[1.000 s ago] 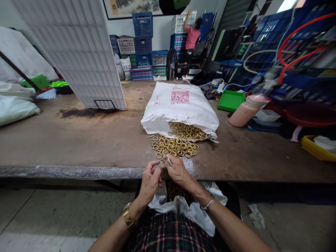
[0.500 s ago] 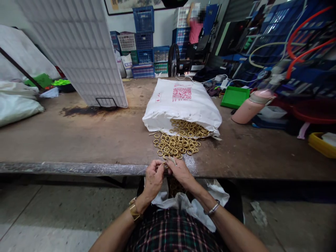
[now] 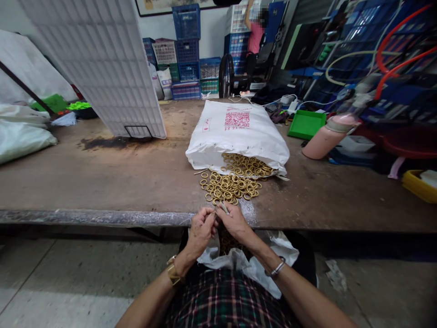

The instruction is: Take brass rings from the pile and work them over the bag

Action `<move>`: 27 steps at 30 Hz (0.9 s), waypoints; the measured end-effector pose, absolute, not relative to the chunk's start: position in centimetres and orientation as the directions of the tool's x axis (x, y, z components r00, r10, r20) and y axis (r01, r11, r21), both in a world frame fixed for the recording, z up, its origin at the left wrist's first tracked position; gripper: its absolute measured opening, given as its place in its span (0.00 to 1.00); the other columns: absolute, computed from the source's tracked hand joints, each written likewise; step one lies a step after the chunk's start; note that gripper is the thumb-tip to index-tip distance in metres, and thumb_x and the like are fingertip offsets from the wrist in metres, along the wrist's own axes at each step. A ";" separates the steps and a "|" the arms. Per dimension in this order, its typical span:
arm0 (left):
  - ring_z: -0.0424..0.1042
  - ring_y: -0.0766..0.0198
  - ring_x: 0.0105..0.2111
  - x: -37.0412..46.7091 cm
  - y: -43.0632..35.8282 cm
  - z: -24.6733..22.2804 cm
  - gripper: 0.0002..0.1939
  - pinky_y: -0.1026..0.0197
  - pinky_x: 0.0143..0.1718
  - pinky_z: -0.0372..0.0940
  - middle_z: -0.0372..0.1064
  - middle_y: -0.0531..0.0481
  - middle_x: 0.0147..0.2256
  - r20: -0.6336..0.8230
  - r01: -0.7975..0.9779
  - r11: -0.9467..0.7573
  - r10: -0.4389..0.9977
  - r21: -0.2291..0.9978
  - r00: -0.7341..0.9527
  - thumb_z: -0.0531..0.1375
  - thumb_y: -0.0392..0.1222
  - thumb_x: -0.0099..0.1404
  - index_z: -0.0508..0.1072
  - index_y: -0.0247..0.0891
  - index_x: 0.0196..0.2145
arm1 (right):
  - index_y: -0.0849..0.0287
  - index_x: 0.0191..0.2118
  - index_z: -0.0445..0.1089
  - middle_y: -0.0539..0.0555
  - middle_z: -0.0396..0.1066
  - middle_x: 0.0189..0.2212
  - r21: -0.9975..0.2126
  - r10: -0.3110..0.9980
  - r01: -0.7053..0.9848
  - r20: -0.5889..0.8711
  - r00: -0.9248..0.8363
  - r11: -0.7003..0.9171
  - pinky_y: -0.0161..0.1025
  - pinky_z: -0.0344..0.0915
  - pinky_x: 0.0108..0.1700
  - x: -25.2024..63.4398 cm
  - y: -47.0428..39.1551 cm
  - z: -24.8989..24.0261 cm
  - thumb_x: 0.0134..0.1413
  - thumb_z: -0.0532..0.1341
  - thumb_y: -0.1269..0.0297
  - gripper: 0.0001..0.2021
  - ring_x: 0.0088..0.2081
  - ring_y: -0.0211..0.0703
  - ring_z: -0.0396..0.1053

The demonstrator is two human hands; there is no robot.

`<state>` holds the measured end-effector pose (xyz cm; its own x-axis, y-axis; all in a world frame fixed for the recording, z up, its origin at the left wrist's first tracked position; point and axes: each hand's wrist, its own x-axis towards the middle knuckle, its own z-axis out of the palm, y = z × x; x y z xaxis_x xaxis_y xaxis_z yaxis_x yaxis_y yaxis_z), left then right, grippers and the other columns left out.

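Observation:
At the table's front edge my left hand (image 3: 202,229) is closed in a pinch on a brass-coloured ring, which the fingers mostly hide. My right hand (image 3: 235,223) meets it fingertip to fingertip, closed around a thin, pale, flat tool (image 3: 224,208) whose kind I cannot make out. Just beyond the fingers lies a loose pile of brass-coloured rings (image 3: 234,184). They spill from the open mouth of a white woven sack (image 3: 208,132) with red printing. Below my hands an open white bag (image 3: 235,258) in my lap has more rings inside.
A pink bottle (image 3: 322,139) and a green tray (image 3: 307,124) stand right of the sack. On the left a tall white ribbed panel (image 3: 119,77) rises from the table (image 3: 102,182). A person in pink (image 3: 255,38) is by stacked crates at the back.
My hands stay together at the table edge with only small finger shifts. The bit of ring seen between the fingertips earlier is now more hidden. The view has tilted slightly.

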<state>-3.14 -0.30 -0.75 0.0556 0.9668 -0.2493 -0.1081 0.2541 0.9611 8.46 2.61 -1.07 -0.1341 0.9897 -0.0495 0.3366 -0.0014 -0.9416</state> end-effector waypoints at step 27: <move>0.58 0.74 0.17 -3.3 -0.1 -1.1 0.13 0.70 0.17 0.55 0.60 0.57 0.20 -0.188 -0.133 0.194 0.980 0.972 0.059 0.55 0.49 0.57 0.63 0.36 0.29 | 0.60 0.36 0.65 0.55 0.72 0.29 -0.427 0.923 0.850 -0.083 -0.376 0.308 0.33 0.49 0.30 9.5 1.7 -0.4 0.45 0.49 0.74 0.12 0.30 0.40 0.66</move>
<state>-3.33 -0.10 -1.07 0.0586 0.9805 -0.1877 -0.1327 0.1940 0.9720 9.48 1.67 -0.42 -0.3760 0.9229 -0.0834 0.8501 0.3077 -0.4273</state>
